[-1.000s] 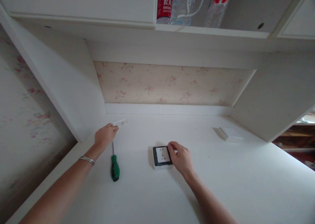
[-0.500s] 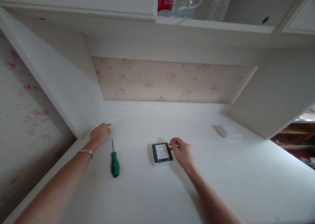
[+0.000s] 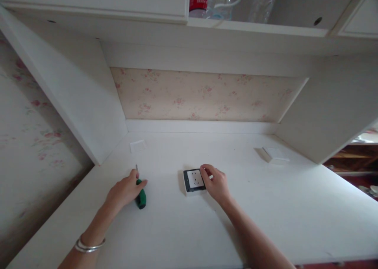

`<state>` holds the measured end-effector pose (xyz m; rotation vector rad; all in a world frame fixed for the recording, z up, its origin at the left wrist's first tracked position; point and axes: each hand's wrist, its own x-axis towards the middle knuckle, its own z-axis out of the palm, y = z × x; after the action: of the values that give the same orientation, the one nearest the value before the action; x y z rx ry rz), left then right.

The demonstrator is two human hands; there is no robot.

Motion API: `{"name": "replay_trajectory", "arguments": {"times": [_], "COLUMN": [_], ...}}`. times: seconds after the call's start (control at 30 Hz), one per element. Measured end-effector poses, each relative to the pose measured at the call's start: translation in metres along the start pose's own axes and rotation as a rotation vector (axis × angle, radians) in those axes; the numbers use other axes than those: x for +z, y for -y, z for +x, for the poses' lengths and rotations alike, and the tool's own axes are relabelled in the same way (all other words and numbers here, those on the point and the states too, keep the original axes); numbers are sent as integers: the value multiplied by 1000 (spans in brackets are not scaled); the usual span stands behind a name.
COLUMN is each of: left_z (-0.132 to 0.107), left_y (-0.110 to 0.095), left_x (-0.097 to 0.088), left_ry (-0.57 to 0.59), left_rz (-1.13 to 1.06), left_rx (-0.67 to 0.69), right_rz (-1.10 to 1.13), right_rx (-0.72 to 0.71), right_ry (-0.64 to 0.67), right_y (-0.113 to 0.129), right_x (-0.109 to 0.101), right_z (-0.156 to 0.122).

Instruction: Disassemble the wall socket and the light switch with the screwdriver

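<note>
On the tabletop [image 3: 171, 231], the socket [image 3: 195, 179] lies well in from the left edge, just beside the right hand [image 3: 217, 183], whose fingertips cover part of its right side; whether they pinch it cannot be told. Nearer the left edge, the left hand [image 3: 125, 189] straddles the green screwdriver [image 3: 142, 200], hiding the upper handle; its grip is unclear. The pale flat piece [image 3: 137, 145] near the back left corner shows little detail.
</note>
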<state>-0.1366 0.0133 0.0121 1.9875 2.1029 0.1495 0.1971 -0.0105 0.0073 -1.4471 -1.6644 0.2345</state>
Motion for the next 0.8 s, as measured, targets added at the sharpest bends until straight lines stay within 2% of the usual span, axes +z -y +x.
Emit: {"name": "replay_trajectory", "arguments": {"times": [0.1, 0.17, 0.3, 0.37, 0.47, 0.57, 0.67, 0.8], "left_z": [2, 2, -11, -18, -21, -19, -20, -27], "left_y": [-8, -22, -70, -98, -132, -150, -155, -151], "left_x": [6, 5, -2, -4, -2, 4, 7, 11], "left_ry": [-25, -11, 87, 64, 37, -6, -4, 31], "left_rz": [-104, -310, -1006, -1184, -1294, -1369, -1412, -1366], "left_rx": [80, 106, 130, 152, 181, 193, 203, 197], "right_rz": [-34, -47, -64, -62, -30, -19, -37, -45], "right_rx": [-166, -307, -504, -558, -586, -543, -550, -612], "right_ry": [-12, 14, 128, 187, 250, 272, 289, 332], "right_y": [2, 5, 17, 22, 24, 22, 20, 21], "right_x": [0, 1, 7, 10, 11, 6, 0, -3], "right_z": [-3, -6, -15, -20, -23, -20, -16, -13]}}
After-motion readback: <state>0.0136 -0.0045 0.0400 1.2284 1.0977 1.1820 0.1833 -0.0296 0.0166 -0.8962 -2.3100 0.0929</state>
